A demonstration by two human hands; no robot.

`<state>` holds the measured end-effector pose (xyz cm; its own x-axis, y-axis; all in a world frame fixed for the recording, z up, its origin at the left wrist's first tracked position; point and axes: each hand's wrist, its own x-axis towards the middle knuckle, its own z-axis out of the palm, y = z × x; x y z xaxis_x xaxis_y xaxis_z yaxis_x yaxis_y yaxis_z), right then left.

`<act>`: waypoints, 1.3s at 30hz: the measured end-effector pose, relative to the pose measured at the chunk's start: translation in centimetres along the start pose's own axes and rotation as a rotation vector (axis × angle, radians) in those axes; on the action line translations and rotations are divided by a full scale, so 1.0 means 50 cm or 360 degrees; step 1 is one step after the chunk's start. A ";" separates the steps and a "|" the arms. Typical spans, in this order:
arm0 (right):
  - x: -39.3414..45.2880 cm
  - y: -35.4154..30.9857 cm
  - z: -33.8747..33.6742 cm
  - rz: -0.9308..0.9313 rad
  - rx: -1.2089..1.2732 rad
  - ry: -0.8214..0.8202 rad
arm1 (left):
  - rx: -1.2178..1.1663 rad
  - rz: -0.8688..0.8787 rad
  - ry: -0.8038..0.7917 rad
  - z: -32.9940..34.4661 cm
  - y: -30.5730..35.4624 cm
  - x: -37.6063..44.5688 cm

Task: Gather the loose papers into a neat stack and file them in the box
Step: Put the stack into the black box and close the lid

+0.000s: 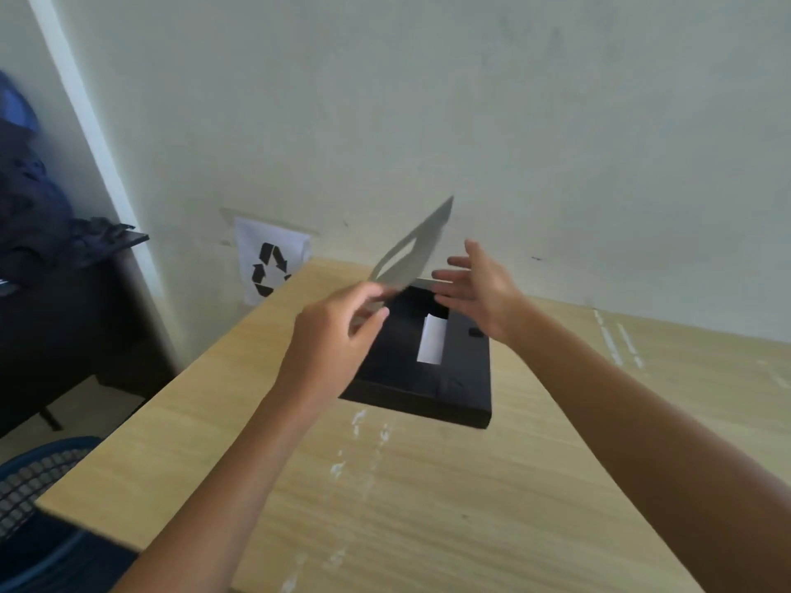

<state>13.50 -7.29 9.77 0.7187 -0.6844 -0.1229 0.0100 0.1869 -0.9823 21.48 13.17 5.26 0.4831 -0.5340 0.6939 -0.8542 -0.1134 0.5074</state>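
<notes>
A black box (428, 365) lies flat on the light wooden table (428, 507), close to the pale wall (428, 100) behind it, and everything else is placed from that box. On its top face sits a white label (431, 340), and beyond the label the top looks darker, though whether that part is open cannot be told.

The left hand (331, 336) hovers over the near-left corner of the box, forearm rising from the lower left. Its thumb and fingers pinch the lower end of a grey sheet of paper (413, 250), which is held up in the air above the box's far-left part, tilted so that its upper corner points up and away towards the wall. The sheet is motion-blurred; a paler slanted patch shows across its middle. It touches nothing but the left hand.

The right hand (479, 288) is raised above the far-right part of the box, just to the right of the sheet and apart from it. Its fingers are spread and lightly curved, palm turned left towards the paper, holding nothing. The right forearm stretches back towards the lower right corner.

On the wall to the left of the box hangs a white sign with a black recycling symbol (272, 267). Further left stands a dark desk with dark blue cloth (34, 216) piled on it. Near-left of the box, beside the table's edge, a blue mesh basket (38, 477) shows
</notes>
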 end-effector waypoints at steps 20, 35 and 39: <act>-0.015 0.159 -0.146 -0.0254 -0.1865 0.0446 | 0.0541 -0.0079 -0.1040 0.074 -0.025 -0.067; -0.092 0.166 -0.275 -0.0501 -0.2607 0.0179 | 0.0695 -0.0049 -0.1112 0.181 0.061 -0.111; -0.201 0.148 -0.337 -0.0392 -0.2226 -0.0127 | 0.0674 -0.0003 -0.1124 0.267 0.131 -0.112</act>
<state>-5.34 -10.89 1.36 0.8366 -0.5470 0.0306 -0.5121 -0.8007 -0.3109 10.63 4.22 -2.11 0.3706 -0.9187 0.1366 -0.9219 -0.3460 0.1744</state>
